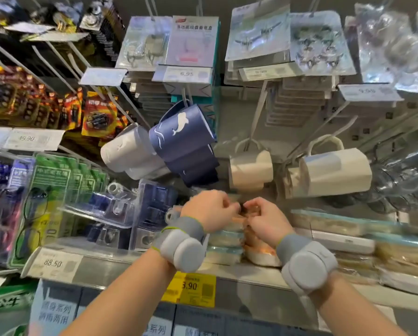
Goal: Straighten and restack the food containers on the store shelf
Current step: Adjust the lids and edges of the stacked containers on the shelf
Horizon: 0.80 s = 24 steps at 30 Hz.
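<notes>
A stack of clear food containers [223, 248] with pale teal lids stands on the store shelf [251, 275], and beside it lies a stack with orange lids [258, 253]. My left hand [209, 210] and my right hand [267, 220] meet on top of these stacks, fingers curled around the topmost orange-lidded container [250, 212], which they largely hide. Both wrists wear grey bands with round pods. More flat containers [331, 224] lie stacked to the right on the same shelf.
Navy and white mugs [181, 139] and cream mugs [333, 172] hang on hooks just above my hands. Clear boxed goods [152, 209] stand left of the stack. A yellow price tag [189, 288] marks the shelf edge. Blister packs hang on pegs overhead.
</notes>
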Each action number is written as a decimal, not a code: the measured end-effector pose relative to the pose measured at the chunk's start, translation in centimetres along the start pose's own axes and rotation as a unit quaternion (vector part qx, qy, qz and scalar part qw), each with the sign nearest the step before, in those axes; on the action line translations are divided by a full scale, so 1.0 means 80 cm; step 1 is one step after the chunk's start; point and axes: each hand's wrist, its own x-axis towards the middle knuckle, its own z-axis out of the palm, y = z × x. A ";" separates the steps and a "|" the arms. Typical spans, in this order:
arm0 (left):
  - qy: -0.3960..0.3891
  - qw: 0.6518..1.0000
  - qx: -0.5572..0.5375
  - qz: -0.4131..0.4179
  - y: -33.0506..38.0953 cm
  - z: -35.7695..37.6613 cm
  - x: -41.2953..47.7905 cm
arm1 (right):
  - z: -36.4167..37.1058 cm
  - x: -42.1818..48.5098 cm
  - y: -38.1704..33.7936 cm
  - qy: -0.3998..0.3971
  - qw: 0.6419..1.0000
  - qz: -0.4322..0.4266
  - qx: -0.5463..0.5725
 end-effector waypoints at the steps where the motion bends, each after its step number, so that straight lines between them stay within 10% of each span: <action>1: -0.039 0.999 0.029 0.014 0.004 0.000 -0.001 | 0.001 0.006 -0.001 -0.016 1.000 -0.005 -0.024; 9: -0.022 0.974 0.194 0.112 0.010 0.024 0.009 | 0.016 0.019 -0.008 -0.104 0.990 0.024 -0.094; 18: 0.049 0.962 -0.222 0.149 0.006 0.018 0.020 | -0.014 -0.017 -0.018 0.069 0.977 -0.060 -0.193; 24: 0.006 0.979 0.032 0.201 0.008 0.021 0.029 | -0.017 -0.016 -0.001 0.100 0.933 -0.069 -0.340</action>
